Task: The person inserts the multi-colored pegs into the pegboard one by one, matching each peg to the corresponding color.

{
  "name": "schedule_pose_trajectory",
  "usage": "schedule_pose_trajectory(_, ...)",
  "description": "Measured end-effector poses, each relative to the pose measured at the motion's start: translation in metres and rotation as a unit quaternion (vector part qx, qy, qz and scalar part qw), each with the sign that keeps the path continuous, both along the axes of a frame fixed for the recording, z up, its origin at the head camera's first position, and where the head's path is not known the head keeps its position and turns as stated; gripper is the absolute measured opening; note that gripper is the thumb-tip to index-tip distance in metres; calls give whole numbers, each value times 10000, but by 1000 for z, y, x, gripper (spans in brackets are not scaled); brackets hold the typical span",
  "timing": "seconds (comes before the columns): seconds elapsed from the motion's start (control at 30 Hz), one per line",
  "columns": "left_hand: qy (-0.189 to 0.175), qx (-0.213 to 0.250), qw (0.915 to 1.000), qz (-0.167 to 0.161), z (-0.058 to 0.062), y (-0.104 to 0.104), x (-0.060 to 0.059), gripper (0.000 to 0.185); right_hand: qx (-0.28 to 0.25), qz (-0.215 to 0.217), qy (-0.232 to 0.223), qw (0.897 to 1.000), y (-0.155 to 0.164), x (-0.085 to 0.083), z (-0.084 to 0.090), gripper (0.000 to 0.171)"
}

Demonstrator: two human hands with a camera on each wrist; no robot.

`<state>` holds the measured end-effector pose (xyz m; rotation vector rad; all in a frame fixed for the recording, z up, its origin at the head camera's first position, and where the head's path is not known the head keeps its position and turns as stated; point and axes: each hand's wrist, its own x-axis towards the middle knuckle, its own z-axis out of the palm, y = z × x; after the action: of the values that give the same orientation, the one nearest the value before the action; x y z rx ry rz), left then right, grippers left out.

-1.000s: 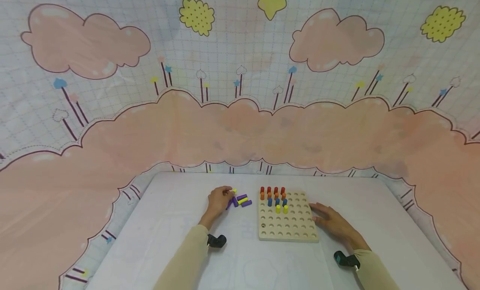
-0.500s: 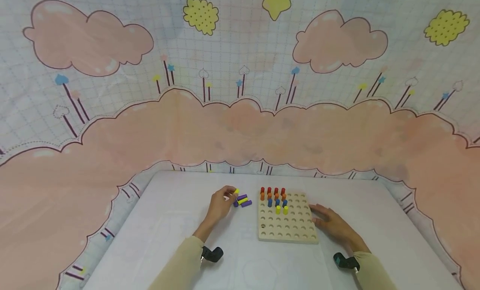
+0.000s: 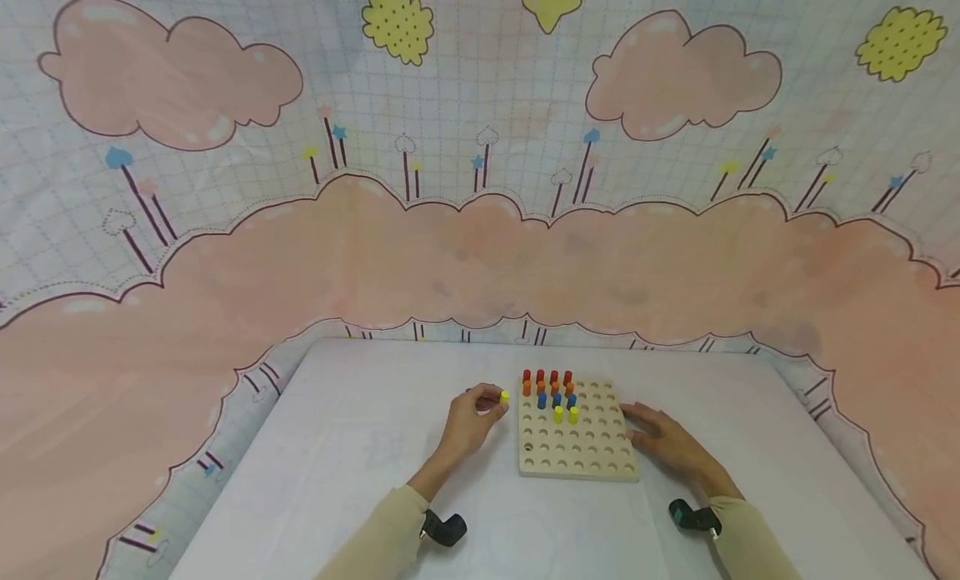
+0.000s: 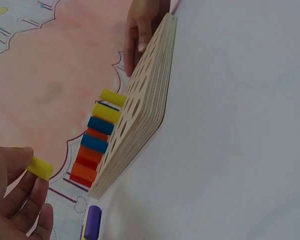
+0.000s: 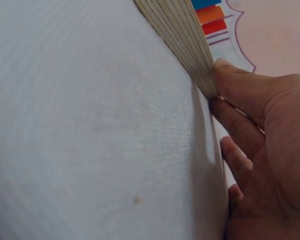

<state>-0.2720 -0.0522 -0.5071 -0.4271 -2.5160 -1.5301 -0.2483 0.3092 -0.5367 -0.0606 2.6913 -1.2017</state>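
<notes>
My left hand [image 3: 468, 422] pinches a yellow peg [image 3: 505, 397] between thumb and fingertips, just left of the wooden pegboard [image 3: 577, 455]. The left wrist view shows this yellow peg [image 4: 40, 168] jutting past the thumb, apart from the board. On the board, red pegs [image 3: 540, 375] fill part of the back row, with orange pegs [image 3: 541, 387], blue pegs [image 3: 557, 401] and two yellow pegs [image 3: 558, 414] in front. My right hand [image 3: 666, 440] rests at the board's right edge, its thumb and index finger touching the side [image 5: 190, 50].
A loose purple peg [image 4: 92, 222] lies on the white table [image 3: 360, 463] near the board's corner, with a yellow one partly behind it. In the head view my left hand hides these loose pegs. A patterned cloth [image 3: 480, 263] rises behind the table.
My left hand has taken the yellow peg from the loose pile and carried it right toward the board. The right hand stays at the board's edge.
</notes>
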Motion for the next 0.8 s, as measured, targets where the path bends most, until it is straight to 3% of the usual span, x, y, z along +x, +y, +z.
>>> schedule_pose_trajectory(0.8,-477,189,9967,-624,-21,42,-3,23,-44,-52,0,10000,-7,13,-1,62)
